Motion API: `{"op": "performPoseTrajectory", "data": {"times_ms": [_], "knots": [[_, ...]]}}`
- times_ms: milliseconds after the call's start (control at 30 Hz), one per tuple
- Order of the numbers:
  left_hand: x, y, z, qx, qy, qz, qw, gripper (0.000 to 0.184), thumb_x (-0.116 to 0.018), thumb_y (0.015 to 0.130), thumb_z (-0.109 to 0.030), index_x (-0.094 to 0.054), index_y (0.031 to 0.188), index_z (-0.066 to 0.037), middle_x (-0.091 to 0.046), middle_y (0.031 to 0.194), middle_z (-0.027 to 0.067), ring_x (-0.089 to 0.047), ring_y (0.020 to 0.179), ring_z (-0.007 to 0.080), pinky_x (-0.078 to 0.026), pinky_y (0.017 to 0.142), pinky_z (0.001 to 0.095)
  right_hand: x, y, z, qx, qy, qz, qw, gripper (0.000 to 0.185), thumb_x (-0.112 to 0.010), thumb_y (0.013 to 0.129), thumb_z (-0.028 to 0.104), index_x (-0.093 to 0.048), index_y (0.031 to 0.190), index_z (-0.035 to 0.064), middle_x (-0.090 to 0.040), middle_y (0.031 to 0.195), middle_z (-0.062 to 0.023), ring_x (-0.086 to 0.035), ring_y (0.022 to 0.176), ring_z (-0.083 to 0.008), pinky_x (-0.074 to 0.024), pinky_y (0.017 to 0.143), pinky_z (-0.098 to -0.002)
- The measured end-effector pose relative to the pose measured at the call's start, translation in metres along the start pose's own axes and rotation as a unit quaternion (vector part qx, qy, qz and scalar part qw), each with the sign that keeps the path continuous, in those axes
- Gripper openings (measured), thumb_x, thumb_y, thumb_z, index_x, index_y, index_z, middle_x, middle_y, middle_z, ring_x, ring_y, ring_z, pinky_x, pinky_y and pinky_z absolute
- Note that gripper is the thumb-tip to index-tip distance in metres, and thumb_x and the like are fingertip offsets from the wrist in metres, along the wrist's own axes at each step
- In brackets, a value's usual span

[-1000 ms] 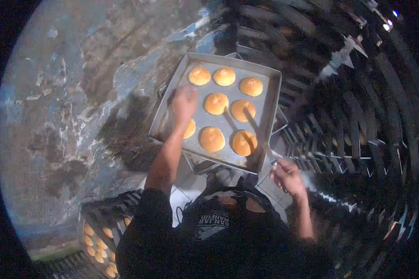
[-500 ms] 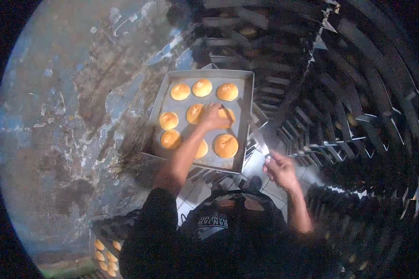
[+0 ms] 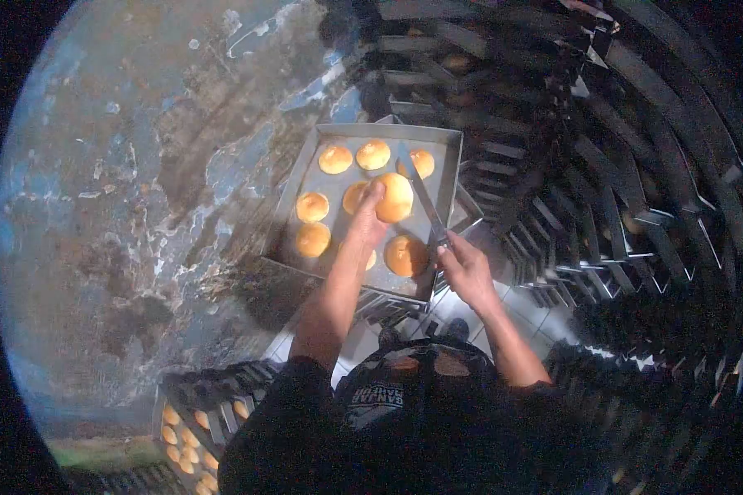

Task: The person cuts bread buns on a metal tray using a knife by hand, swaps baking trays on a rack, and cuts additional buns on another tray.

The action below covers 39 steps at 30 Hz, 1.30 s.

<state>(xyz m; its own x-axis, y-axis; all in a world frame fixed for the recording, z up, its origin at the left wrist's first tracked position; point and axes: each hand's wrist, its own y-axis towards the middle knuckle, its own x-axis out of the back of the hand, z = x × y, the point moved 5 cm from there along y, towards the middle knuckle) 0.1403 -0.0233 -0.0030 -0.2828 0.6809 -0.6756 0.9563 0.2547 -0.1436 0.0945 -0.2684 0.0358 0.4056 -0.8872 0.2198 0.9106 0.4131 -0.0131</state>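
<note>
My left hand (image 3: pixel 370 221) is closed around a round golden bun (image 3: pixel 395 198), lifted above a metal baking tray (image 3: pixel 452 177). My right hand (image 3: pixel 468 268) grips the handle of a long knife (image 3: pixel 425 198). The blade points up and away over the tray, just right of the held bun; whether they touch I cannot tell. Several more buns lie in the tray, among them one at the far left (image 3: pixel 335 159) and a larger one at the near right (image 3: pixel 406 256). My left hand and arm partly hide two buns.
Dark racks of stacked trays (image 3: pixel 545 247) rise along the right. On the left is a stained, peeling wall (image 3: pixel 165 206). Another tray of buns (image 3: pixel 188 437) sits at the lower left. Below me is a light tiled floor (image 3: pixel 520 305).
My left hand has picked a bun up from the middle of the tray. My right hand has brought the knife up and left, from beside the tray to over it.
</note>
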Motion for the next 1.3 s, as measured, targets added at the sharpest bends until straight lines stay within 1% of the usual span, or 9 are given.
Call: {"op": "performPoseTrajectory", "data": {"times_ms": [67,300,367,567,733,967,1167,1233,1300], "knots": [[-0.004,-0.002,-0.004,-0.021,0.009,0.012,1.0,0.05,-0.077,0.089,-0.031,-0.053,0.128,-0.013,-0.062,0.121,0.004,-0.062,0.116,0.0214,-0.055,0.096,0.0468,0.0,-0.007,0.005,0.002,-0.003,-0.026,1.0,0.046,-0.064,0.099,0.026,-0.058,0.137,0.0012,-0.073,0.087,-0.0166,-0.069,0.078,-0.0164,-0.0543,0.073,-0.0332],[-0.02,-0.016,-0.016,-0.038,0.001,-0.009,0.999,0.049,-0.082,0.086,-0.026,-0.057,0.125,-0.012,-0.064,0.116,0.0008,-0.063,0.112,0.0191,-0.053,0.097,0.0438,0.004,-0.027,0.011,0.002,-0.026,-0.017,1.0,0.045,-0.063,0.099,0.024,-0.058,0.136,-0.0005,-0.074,0.095,-0.0199,-0.071,0.087,-0.0182,-0.0544,0.08,-0.0333],[-0.021,-0.016,-0.015,-0.03,0.032,-0.006,0.999,0.056,-0.081,0.086,-0.024,-0.052,0.132,-0.01,-0.061,0.119,0.0016,-0.062,0.113,0.0196,-0.053,0.098,0.0435,0.003,-0.032,0.006,-0.017,-0.016,-0.016,1.0,0.045,-0.063,0.099,0.023,-0.057,0.136,-0.0013,-0.074,0.099,-0.0215,-0.07,0.091,-0.0185,-0.0541,0.082,-0.0331],[-0.028,-0.022,0.0,0.002,0.041,0.062,0.997,0.05,-0.078,0.087,-0.019,-0.054,0.13,-0.008,-0.062,0.118,0.0045,-0.063,0.108,0.0196,-0.056,0.093,0.04,0.013,-0.017,0.013,-0.024,-0.043,-0.018,0.999,0.044,-0.063,0.099,0.023,-0.059,0.135,-0.0015,-0.072,0.086,-0.0176,-0.067,0.078,-0.015,-0.0538,0.074,-0.033],[-0.016,-0.022,-0.019,-0.014,0.066,0.046,0.997,0.054,-0.08,0.084,-0.019,-0.053,0.13,-0.008,-0.062,0.116,0.0042,-0.064,0.106,0.0192,-0.057,0.09,0.0377,0.035,-0.033,0.021,-0.01,-0.047,0.039,0.998,0.044,-0.065,0.098,0.024,-0.06,0.134,0.0003,-0.065,0.076,-0.0097,-0.056,0.069,-0.0097,-0.0512,0.068,-0.0313],[-0.031,-0.024,-0.015,0.024,0.117,0.083,0.989,0.056,-0.081,0.083,-0.018,-0.052,0.13,-0.008,-0.061,0.114,0.0046,-0.064,0.104,0.0183,-0.058,0.087,0.0375,0.039,-0.004,0.044,0.003,-0.098,0.056,0.994,0.043,-0.065,0.097,0.026,-0.062,0.134,0.0025,-0.075,0.089,-0.0144,-0.067,0.078,-0.0147,-0.0539,0.075,-0.0345],[-0.026,-0.035,-0.035,0.009,0.169,0.03,0.985,0.059,-0.081,0.083,-0.017,-0.049,0.131,-0.004,-0.061,0.115,0.007,-0.064,0.106,0.0189,-0.058,0.088,0.0378,0.047,-0.016,0.033,0.01,-0.108,0.112,0.988,0.042,-0.064,0.098,0.021,-0.061,0.136,0.0058,-0.074,0.087,-0.0139,-0.065,0.074,-0.0133,-0.0536,0.074,-0.0338],[-0.027,-0.031,-0.013,0.033,0.176,0.054,0.982,0.06,-0.081,0.083,-0.017,-0.048,0.131,-0.002,-0.06,0.116,0.0082,-0.064,0.106,0.0194,-0.058,0.089,0.0377,0.04,0.0,0.037,-0.012,-0.086,0.121,0.989,0.04,-0.064,0.098,0.021,-0.062,0.135,0.0059,-0.073,0.087,-0.0146,-0.064,0.073,-0.0131,-0.0534,0.072,-0.0333],[-0.03,-0.029,-0.008,0.052,0.185,0.077,0.978,0.061,-0.081,0.083,-0.016,-0.047,0.131,0.0,-0.06,0.116,0.0094,-0.063,0.107,0.0199,-0.057,0.09,0.0376,0.037,0.011,0.033,0.045,-0.099,0.099,0.989,0.04,-0.064,0.098,0.021,-0.062,0.134,0.0056,-0.073,0.084,-0.0151,-0.065,0.072,-0.0136,-0.0536,0.07,-0.0333]]}}
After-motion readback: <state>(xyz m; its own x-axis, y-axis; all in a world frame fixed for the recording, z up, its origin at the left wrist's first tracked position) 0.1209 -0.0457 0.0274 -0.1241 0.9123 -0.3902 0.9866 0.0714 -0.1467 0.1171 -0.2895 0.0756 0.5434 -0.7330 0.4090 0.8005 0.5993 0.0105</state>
